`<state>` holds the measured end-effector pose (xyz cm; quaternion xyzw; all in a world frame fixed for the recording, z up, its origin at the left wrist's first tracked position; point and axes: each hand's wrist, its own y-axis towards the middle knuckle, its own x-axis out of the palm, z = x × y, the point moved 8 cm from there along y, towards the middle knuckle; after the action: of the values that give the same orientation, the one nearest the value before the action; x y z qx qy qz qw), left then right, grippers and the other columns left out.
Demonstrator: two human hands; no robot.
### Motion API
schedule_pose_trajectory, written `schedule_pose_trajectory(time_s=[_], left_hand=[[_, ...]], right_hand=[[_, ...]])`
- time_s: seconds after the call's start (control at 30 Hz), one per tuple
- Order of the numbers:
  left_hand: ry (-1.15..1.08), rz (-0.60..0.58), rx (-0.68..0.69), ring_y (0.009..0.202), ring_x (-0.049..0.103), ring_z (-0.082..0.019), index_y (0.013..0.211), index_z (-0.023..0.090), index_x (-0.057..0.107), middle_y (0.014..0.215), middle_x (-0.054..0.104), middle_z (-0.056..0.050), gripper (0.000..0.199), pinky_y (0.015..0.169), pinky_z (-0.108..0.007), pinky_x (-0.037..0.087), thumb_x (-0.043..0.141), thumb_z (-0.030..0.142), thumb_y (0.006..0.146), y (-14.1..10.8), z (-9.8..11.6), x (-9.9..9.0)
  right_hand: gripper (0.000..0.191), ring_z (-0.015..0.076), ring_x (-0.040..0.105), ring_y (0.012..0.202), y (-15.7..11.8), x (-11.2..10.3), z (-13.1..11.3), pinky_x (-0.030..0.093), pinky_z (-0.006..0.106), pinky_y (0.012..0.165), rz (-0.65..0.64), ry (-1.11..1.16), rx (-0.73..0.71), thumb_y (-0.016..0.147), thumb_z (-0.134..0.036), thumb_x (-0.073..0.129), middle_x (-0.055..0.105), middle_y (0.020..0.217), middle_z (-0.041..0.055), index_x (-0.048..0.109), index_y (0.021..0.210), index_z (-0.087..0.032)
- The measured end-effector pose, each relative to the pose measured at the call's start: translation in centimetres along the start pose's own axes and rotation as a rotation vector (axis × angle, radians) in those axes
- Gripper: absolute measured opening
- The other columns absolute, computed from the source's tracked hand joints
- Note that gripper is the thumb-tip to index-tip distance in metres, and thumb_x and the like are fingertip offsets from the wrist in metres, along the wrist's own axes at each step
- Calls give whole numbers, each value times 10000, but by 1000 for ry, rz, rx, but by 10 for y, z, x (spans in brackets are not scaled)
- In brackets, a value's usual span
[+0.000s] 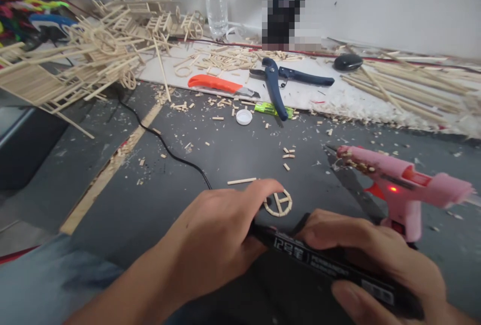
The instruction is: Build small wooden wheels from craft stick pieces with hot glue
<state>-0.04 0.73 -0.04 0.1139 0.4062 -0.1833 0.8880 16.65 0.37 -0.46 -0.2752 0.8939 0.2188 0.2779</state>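
Note:
Across the front of the view lies a thick black permanent marker [311, 260], with white printing along its barrel. My right hand [368, 255] is wrapped round the barrel, thumb underneath. At the marker's other end, my left hand [225, 219] closes with its thumb on top; the fingers and that end are partly hidden. Just beyond the left thumb is a small wheel [280, 203] of short wooden stick pieces with spokes, its left side covered. A thin stick [241, 181] and several cut bits [288, 156] lie on the dark table near it.
A pink glue gun [402, 184] with a red light stands right. Behind are an orange utility knife [221, 85], blue cutters [277, 89], a white cap [244, 117] and loose sticks [406, 84]. Wooden stick carts [90, 59] fill the back left; a black cable [165, 144] crosses the table.

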Motion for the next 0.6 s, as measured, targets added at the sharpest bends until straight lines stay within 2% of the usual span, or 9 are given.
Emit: schedule_pose_trajectory(time_s=[0.1, 0.2, 0.27, 0.33, 0.43, 0.5, 0.57, 0.6], left_hand=[[-23, 4, 13, 737, 740, -142, 1277, 281, 488, 864, 754, 87, 409, 636, -229, 492, 652, 277, 902, -2, 4, 5], [57, 85, 6, 654, 737, -165, 1243, 276, 509, 775, 752, 88, 414, 588, -257, 480, 682, 335, 872, -6, 8, 6], [122, 159, 22, 544, 693, -165, 1221, 268, 513, 660, 708, 95, 400, 548, -266, 455, 671, 412, 883, -8, 12, 4], [156, 206, 58, 475, 643, -157, 1195, 259, 513, 573, 650, 103, 373, 516, -265, 423, 631, 472, 912, -9, 17, 2], [227, 144, 108, 481, 623, -146, 1127, 249, 532, 590, 655, 90, 316, 489, -257, 377, 606, 478, 921, -5, 19, -1], [350, 110, 105, 567, 656, -163, 1099, 247, 554, 675, 699, 54, 309, 529, -261, 390, 617, 474, 898, 0, 14, -13], [491, 154, 40, 679, 686, -203, 1142, 247, 569, 751, 717, 15, 352, 624, -289, 433, 625, 474, 879, 5, 2, -37], [534, 172, -7, 709, 687, -217, 1169, 241, 566, 785, 719, -2, 400, 659, -303, 446, 624, 505, 874, 8, -6, -49]], right_hand=[[272, 176, 760, 797, 4, 4, -4, 604, 237, 644, -40, 25, -51, 939, -315, 619, 784, 974, -4, 573, 1203, -364], [247, 161, 761, 723, 4, 1, -8, 603, 223, 605, 21, -60, -17, 915, -272, 667, 798, 910, -32, 632, 1142, -361], [210, 155, 761, 686, 0, -1, -8, 601, 223, 591, 76, -131, 49, 901, -317, 703, 806, 891, -51, 682, 1103, -370], [187, 137, 743, 625, -3, 3, -5, 579, 206, 538, 62, -107, 162, 917, -362, 692, 799, 841, -59, 711, 1103, -369], [189, 116, 701, 556, -1, 15, -6, 548, 178, 500, -21, 111, 326, 980, -400, 601, 746, 695, -51, 729, 1089, -314], [231, 115, 710, 596, 5, 12, -16, 569, 177, 554, -11, 185, 339, 970, -383, 608, 755, 733, -44, 696, 1164, -292], [330, 111, 703, 601, 8, 0, -28, 567, 175, 551, 14, 89, 298, 910, -359, 680, 767, 791, -40, 652, 1230, -282], [311, 105, 676, 553, 6, -8, -33, 552, 174, 518, 16, -15, 274, 887, -364, 701, 754, 758, -48, 665, 1184, -279]])
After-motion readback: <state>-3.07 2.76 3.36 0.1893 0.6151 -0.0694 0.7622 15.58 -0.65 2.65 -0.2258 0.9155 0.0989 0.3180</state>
